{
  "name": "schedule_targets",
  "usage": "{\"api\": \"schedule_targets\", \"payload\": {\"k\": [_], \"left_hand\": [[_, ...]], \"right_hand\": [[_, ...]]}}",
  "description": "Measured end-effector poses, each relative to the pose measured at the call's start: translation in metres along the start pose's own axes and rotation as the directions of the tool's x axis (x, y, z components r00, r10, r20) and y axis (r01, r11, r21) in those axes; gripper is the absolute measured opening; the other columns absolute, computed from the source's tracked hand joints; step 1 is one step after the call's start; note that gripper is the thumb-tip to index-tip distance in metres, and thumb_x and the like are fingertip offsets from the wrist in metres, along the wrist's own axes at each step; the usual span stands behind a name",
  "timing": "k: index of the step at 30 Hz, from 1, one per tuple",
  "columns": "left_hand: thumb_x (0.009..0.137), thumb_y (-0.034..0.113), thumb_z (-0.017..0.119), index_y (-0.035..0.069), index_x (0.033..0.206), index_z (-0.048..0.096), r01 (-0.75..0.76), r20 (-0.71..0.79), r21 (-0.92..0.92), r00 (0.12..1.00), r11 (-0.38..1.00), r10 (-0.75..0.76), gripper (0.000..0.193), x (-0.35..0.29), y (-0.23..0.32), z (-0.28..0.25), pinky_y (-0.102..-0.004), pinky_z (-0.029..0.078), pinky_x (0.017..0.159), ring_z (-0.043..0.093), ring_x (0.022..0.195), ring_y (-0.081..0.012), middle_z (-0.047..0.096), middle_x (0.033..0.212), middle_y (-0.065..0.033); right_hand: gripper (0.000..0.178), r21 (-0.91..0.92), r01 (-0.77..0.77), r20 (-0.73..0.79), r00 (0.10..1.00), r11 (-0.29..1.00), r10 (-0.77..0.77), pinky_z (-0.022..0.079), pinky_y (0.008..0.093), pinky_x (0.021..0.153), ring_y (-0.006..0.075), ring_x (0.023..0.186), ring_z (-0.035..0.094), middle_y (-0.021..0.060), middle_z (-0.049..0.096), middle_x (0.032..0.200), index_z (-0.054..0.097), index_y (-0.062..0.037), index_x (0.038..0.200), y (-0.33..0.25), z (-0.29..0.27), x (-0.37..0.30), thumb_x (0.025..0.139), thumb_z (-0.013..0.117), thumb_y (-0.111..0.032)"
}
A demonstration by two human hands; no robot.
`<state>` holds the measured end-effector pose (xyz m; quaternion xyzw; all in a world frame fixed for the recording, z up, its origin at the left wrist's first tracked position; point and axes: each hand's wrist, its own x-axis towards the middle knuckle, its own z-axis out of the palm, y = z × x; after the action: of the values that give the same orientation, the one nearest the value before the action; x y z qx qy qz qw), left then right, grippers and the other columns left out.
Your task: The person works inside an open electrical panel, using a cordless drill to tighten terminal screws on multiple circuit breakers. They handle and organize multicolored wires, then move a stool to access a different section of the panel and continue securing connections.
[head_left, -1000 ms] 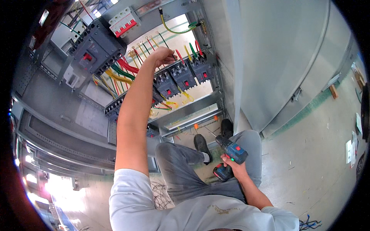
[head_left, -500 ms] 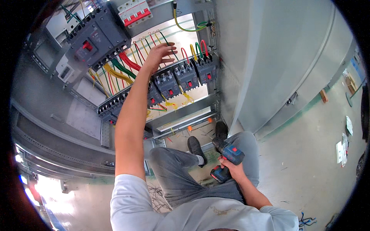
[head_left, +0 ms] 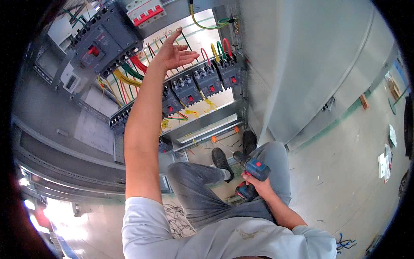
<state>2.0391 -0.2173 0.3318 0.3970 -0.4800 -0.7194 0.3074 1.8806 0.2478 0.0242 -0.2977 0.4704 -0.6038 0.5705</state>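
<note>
Right hand: nearest the camera, low by the lap, fingers wrapped tight around the handle of a cordless drill.
Cordless drill: blue and black, battery block at the bottom end, nose aimed down toward the black shoes and the cabinet's lower edge.
Handling: likely weighty and bottom-heavy from the battery, with a rigid shell and a rubbery grip that should not slip; the handle is the place to hold it, as the hand does.
Right arm: elbow bent and tucked close, forearm running from the lower right up to the knee.
Left arm: stretched nearly straight, up and away into the open cabinet.
Left hand: empty, fingers spread apart, palm turned toward the wiring, fingertips near the red, yellow and green wires but whether they touch cannot be told.
Row of breakers: just below that hand, on a rail across the cabinet's middle.
Large breaker: upper left corner of the cabinet.
Cabinet door: grey, hanging open at the right edge.
</note>
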Motion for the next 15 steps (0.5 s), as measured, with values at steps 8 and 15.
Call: {"api": "schedule_targets", "payload": {"k": [8,15], "left_hand": [[0.096,0.053,0.064,-0.014,0.117,0.058,0.108,0.304,-0.143,0.951,0.984,-0.060,0.070,0.001,0.009,-0.002,-0.0409,0.063,0.087,0.069,0.110,-0.0348,0.066,0.121,-0.0279],[0.100,0.031,0.063,-0.013,0.118,0.055,0.028,0.173,-0.324,0.985,0.946,0.029,0.048,0.009,0.008,-0.007,-0.0442,0.061,0.094,0.071,0.106,-0.0355,0.066,0.116,-0.0276]], "right_hand": [[0.014,0.033,0.008,-0.029,1.000,0.999,-0.007,0.050,0.0288,0.064,0.0109,0.067,0.060,0.0060,0.070,0.093,0.067,-0.0014,0.099,-0.002,-0.003,-0.002,0.087,0.072,-0.002],[0.013,0.024,0.018,-0.017,1.000,1.000,-0.018,0.050,0.0290,0.062,0.0107,0.066,0.060,0.0031,0.069,0.089,0.068,-0.0030,0.098,-0.005,-0.002,-0.002,0.086,0.074,-0.004]]}}
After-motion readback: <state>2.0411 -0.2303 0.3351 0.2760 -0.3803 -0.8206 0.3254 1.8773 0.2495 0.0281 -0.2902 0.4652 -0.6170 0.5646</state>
